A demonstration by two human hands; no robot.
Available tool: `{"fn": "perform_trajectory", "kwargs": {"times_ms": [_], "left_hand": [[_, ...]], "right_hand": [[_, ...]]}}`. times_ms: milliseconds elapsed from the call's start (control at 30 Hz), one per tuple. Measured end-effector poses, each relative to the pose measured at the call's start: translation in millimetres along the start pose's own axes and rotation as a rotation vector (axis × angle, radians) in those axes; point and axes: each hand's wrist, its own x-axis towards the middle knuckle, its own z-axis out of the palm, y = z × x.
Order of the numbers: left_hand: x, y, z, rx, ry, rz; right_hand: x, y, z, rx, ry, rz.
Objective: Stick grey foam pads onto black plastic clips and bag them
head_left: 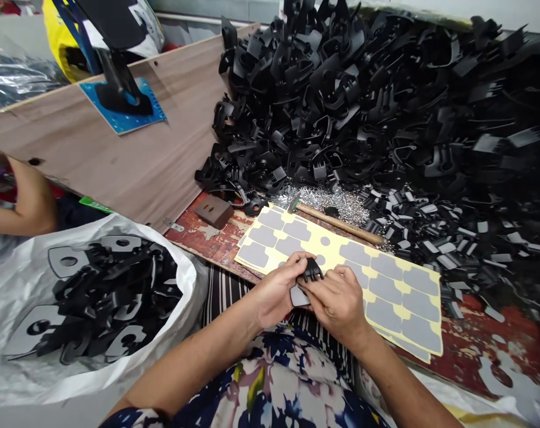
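Close to my lap, my left hand (278, 291) is closed around a small black plastic part (313, 269) with comb-like prongs. A grey pad (299, 296) shows at the lower end of that part, between my hands. The bent fingers of my right hand (338, 300) are pinched on the same part from the right; their tips are partly hidden. Under and beyond both hands lie stacked yellow sheets (332, 252) with rows of grey die-cut stickers (388, 295). Some sticker places on the top sheet show bare yellow backing.
A wooden stick (341, 223), a brown block (214, 211) and silvery tinsel-like strands (341, 199) lie behind the sheets. Black plastic parts (341, 101) heap high at the back; smaller pieces (434, 238) spread right. A white sack (187, 255) of black parts stands left, beside a wooden board (176, 131).
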Motion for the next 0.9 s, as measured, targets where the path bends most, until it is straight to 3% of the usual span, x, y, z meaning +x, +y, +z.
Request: {"fn": "perform_trajectory", "kwargs": {"times_ms": [233,467,667,900], "left_hand": [[0,-2,5.9,0.027,0.066,0.113],[5,-17,5.1,0.36,0.188,0.439],[1,-10,-1.6,0.3,0.081,0.233],[1,-9,-1.8,0.118,0.094,0.036]], "right_hand": [[0,-7,8,-0.034,-0.037,0.102],[-5,-15,11,0.142,-0.011,0.096],[-12,-22,5,0.396,-0.004,0.186],[-15,-21,-14,0.742,-0.034,0.336]]}}
